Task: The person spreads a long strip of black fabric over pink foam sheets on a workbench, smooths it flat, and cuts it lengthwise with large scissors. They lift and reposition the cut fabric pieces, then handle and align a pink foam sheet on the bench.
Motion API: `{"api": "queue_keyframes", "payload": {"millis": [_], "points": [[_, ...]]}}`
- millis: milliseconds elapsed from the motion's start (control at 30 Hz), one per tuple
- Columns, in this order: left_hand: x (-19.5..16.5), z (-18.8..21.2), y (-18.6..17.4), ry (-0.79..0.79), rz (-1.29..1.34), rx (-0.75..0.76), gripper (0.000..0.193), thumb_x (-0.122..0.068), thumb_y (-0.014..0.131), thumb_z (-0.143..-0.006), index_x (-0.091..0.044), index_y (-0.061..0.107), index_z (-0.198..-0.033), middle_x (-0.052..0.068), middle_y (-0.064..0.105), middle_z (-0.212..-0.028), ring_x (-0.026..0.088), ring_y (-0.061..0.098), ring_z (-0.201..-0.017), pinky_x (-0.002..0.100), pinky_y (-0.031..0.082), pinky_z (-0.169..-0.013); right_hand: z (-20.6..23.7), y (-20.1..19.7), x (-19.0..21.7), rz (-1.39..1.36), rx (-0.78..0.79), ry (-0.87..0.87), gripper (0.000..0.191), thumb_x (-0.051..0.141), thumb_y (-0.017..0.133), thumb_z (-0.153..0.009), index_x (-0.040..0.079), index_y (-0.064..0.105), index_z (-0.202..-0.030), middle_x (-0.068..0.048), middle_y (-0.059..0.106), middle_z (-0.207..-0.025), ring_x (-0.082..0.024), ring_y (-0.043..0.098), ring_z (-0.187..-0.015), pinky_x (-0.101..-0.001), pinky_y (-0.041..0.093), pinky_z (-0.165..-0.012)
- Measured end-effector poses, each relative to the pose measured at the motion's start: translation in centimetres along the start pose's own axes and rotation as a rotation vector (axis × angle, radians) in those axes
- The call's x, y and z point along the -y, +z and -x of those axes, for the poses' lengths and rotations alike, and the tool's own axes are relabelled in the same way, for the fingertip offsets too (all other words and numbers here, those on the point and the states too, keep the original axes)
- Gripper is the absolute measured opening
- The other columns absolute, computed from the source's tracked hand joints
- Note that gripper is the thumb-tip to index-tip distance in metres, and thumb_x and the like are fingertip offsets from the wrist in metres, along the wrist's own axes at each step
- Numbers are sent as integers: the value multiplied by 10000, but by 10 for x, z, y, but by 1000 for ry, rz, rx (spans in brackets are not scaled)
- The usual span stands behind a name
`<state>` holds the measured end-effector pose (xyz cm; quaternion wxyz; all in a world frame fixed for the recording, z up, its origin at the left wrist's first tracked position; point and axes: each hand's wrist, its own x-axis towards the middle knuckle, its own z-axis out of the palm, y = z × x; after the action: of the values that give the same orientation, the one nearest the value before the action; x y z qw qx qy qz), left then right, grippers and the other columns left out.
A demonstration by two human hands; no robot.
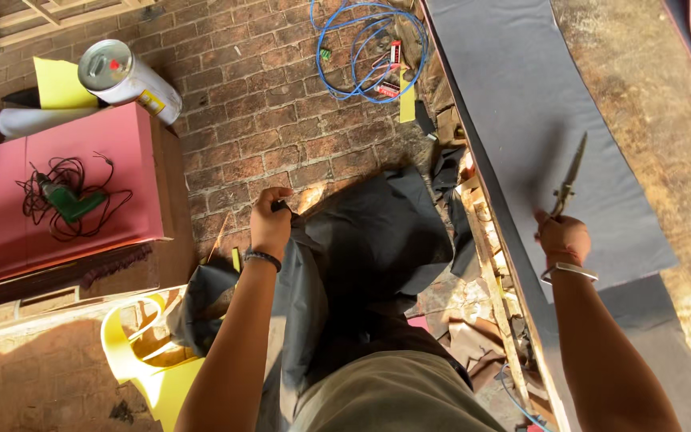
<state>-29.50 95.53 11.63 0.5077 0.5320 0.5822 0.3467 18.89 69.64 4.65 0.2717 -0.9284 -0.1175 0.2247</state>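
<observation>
Left hand [269, 218]: pinching limp dark grey cloth sheet [361, 240], left of desk [649, 120]
Right hand [563, 236]: gripping long metal scissors [569, 178] on desk
Handling: cloth soft, light; likely best held at edge

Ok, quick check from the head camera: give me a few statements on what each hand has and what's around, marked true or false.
1. The right hand holds scissors over the grey sheet on the workbench. True.
2. The left hand is empty. False: it grips a fold of dark grey fabric hanging toward the brick floor.
3. A green power drill with a tangled cord lies on the pink box. True.
4. The coiled cable on the brick floor is red. False: it is blue.
5. A metal can lies on its side beside the pink box. True.
</observation>
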Motion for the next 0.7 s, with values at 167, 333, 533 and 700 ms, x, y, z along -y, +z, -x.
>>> {"api": "queue_keyframes", "payload": {"millis": [167, 333, 533, 700], "points": [[1, -35, 5, -77, 75, -16, 436, 130, 467, -783, -30, 706, -1110, 22, 661, -1010, 127, 590, -897, 241, 460, -810, -47, 5, -14, 139, -49, -11, 408, 484, 731, -941, 89, 812, -879, -70, 742, -762, -186, 680, -688, -366, 519, -711], [34, -53, -51, -172, 145, -271, 434, 142, 482, -768, -43, 692, -1100, -13, 644, -1009, 124, 563, -855, 266, 474, -748, -48, 32, -18, -127, -27, 98, 360, 364, 784, -931, 15, 755, -1016, -68, 721, -817, -169, 687, -731, -339, 517, -683], [10, -100, -105, 389, 210, -674, 343, 186, 459, -812, -29, 648, -1001, 5, 627, -965, 111, 541, -881, 230, 465, -836, -40, 35, -18, -35, 39, 61, 331, 315, 786, -935, -11, 767, -988, -99, 733, -825, -182, 664, -744, -342, 495, -703], [-47, -153, -141, 575, 292, -781, 358, 198, 464, -755, -39, 629, -967, 1, 608, -947, 116, 522, -874, 243, 447, -838, -44, 31, -17, -38, 57, 7, 317, 325, 726, -955, 17, 789, -992, -100, 745, -827, -190, 681, -762, -354, 506, -728]]}}
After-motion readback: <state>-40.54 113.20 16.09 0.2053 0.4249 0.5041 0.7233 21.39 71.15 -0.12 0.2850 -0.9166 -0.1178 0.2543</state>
